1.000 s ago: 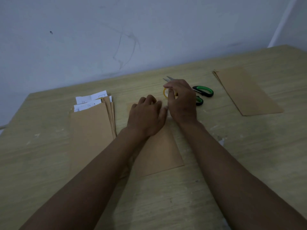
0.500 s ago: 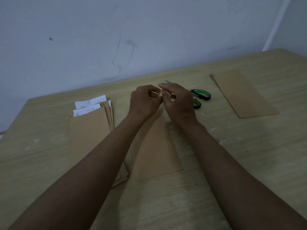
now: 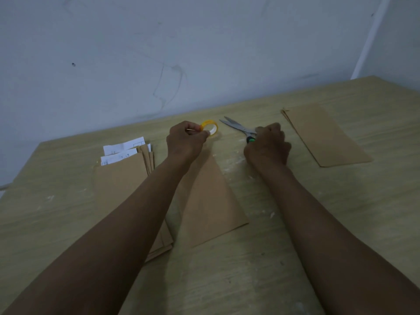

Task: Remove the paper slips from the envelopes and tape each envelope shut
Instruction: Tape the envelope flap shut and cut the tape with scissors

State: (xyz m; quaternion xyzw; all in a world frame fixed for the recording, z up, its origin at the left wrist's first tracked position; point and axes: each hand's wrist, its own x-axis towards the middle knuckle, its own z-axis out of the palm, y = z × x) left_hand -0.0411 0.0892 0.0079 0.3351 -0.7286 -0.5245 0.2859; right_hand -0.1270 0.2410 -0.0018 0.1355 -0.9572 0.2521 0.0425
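Two hands work at the far end of the middle envelope [image 3: 210, 201], which lies flat on the surface [image 3: 272, 269]. Our left hand [image 3: 185, 142] pinches the yellow tape roll [image 3: 210, 128] just beyond that envelope's far end, fingers and thumb curled on its rim; whether a loose strip is drawn out we cannot tell in this dim light. Our right hand [image 3: 268, 146] curls over the green handles of the scissors [image 3: 238, 128], to the right of the envelope's far end, blades pointing away and to the left; whether the grip has fully closed on the handles is hidden by the knuckles.

The envelope's long axis runs from near us toward the wall, leaning slightly left, with the end to be sealed pointing away under our left wrist. Left of it sits a stack of envelopes [image 3: 120, 183] with white paper slips [image 3: 122, 148] showing at the far end; well to the right lies another brown pile [image 3: 322, 135].

We judge the main risks as these: with neither hand pressing the envelope, a tug on the tape could drag or skew it; a strip pulled free may fold onto itself; and the blades, close to our left fingers, could nick them if we cut blind.
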